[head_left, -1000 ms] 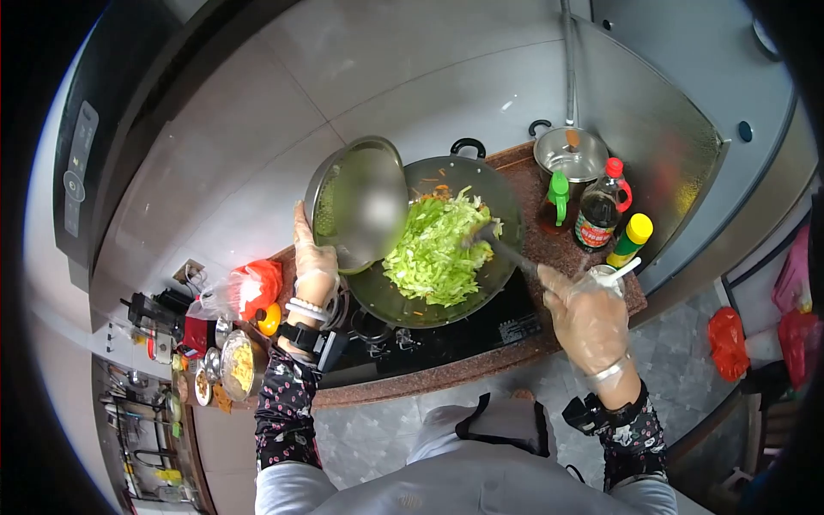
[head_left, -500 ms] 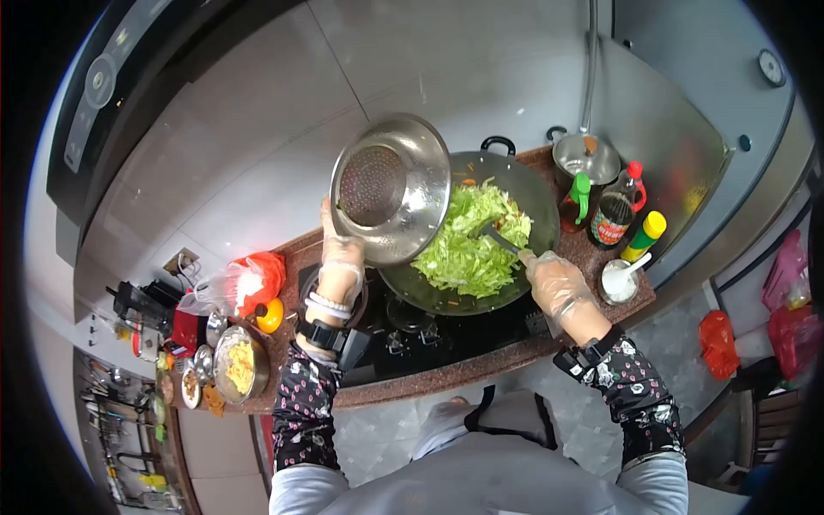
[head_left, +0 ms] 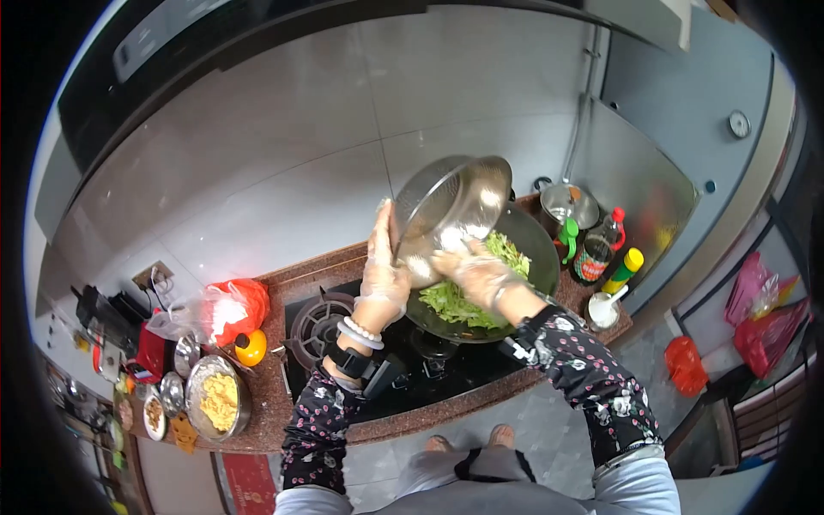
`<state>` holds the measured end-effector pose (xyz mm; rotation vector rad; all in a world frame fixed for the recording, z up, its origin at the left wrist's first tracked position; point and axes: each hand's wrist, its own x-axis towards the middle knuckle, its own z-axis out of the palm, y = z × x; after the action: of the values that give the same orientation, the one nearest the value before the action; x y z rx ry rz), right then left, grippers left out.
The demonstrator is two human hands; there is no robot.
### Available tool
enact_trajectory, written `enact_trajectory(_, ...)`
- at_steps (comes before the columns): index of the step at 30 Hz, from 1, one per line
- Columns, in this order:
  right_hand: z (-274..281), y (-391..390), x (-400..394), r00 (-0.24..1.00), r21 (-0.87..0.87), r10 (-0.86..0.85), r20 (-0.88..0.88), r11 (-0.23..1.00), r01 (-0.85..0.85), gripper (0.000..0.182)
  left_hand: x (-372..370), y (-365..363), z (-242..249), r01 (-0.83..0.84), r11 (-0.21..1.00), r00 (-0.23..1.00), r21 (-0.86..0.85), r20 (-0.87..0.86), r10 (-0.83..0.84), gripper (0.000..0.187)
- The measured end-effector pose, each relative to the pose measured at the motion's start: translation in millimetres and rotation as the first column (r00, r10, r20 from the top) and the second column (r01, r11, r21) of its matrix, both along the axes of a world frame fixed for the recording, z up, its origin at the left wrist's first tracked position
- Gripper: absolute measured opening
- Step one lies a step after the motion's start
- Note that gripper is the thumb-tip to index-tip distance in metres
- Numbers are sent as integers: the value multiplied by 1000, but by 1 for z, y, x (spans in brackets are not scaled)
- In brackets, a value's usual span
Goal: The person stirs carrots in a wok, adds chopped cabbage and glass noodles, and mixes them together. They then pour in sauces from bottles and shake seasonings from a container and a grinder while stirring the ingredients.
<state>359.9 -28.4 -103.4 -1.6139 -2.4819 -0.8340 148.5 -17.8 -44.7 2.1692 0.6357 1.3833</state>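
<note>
A steel colander is tilted on its side over the wok. My left hand, in a clear plastic glove, grips it at its left edge. My right hand, gloved too, lies against the colander's underside with fingers stretched out, a little blurred. Shredded green lettuce fills the wok beneath, partly hidden by my right hand and the colander. The spatula does not show.
Left of the wok is a bare gas burner. Farther left stand a bowl of scrambled egg and a red bag. On the right are a lidded pot, a sauce bottle and a white jar with a spoon.
The colander has swung right and tipped further over the wok. My right hand has left the spatula and moved left onto the colander. The view has shifted.
</note>
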Motion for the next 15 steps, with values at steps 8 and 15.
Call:
enact_trajectory(8,0,14,6,789,-250,-122,-602,967,-41,56,27,-7,-12,-202,968,979,148,36,199,91)
enact_trajectory(15,-2,-24,34,970,-296,-173,-172,948,116,49,3,19,-33,-429,903,870,-19,260,419,95)
